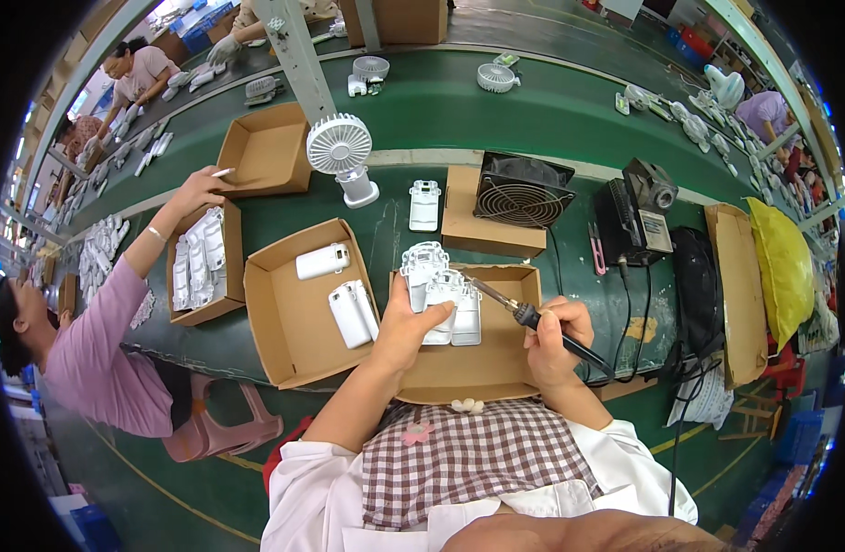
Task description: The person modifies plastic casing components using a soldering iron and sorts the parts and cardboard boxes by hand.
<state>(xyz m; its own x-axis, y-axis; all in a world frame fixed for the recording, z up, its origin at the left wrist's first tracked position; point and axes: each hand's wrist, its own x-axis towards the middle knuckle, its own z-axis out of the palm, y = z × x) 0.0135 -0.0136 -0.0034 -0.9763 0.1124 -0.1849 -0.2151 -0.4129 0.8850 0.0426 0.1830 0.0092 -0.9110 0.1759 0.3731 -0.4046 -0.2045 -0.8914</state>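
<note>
Mid-frame, my left fingers pinch white casings, presumably to steady them; my right fingers pinch the soldering iron pen-like, seemingly for fine aim.

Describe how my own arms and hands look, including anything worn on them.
Your left hand and right hand are both bare: no gloves show, nor any watch or bracelet at the wrists. The forearms are uncovered too. Higher up, loose, plain white sleeves begin around the elbows, beside a brown-and-white checked apron.
</note>
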